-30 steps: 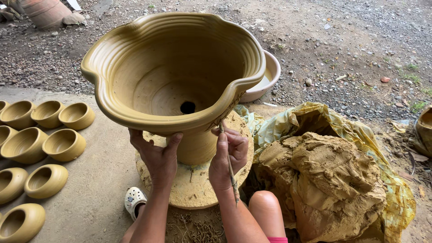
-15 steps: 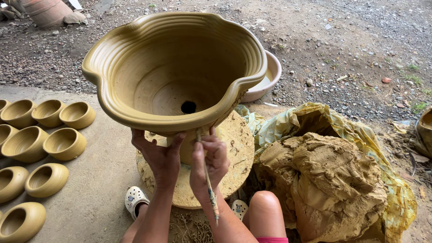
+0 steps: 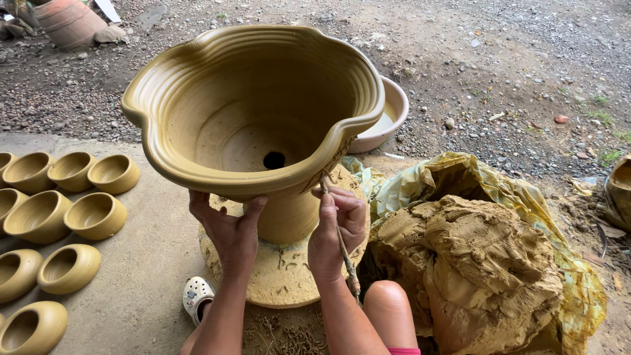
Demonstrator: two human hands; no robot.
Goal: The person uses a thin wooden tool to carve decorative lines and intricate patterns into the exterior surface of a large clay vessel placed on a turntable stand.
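Since the picture half a second ago the right hand point(image 3: 336, 231) has risen and shifted rightward along the underside of the large wet clay flowerpot point(image 3: 256, 125), so the thin stick tool point(image 3: 340, 242) it grips now points its tip up at the outer wall just under the pot's wavy rim; earlier the stick hung lower, below the pot. The right fingers are curled narrowly around the stick. The left hand point(image 3: 227, 230) has barely moved: its fingers are spread wide, pressed flat against the pot's underside beside the stem, holding nothing else.

The pot stands on a round clay-smeared turntable point(image 3: 282, 276), which rests on a grey concrete floor point(image 3: 138, 276). Left of the pot, small clay bowls point(image 3: 72, 217) sit in rows on that floor. Right of the pot, a big lump of raw clay point(image 3: 473, 269) lies on a yellowish plastic sheet point(image 3: 460, 174). Behind the pot a pale basin point(image 3: 388, 121) holding muddy water peeks out, on bare gravel ground point(image 3: 499, 66). This is outdoors or at an open edge. A terracotta vessel point(image 3: 66, 23) lies far behind the pot to the left.

The pot hides most of the basin and the turntable's far side. The stick's tip against the wall is hard to make out. Below the pot, a white clog point(image 3: 197, 296) and a bare knee point(image 3: 388, 306) show only in part; the bowls at the left border are cut off.
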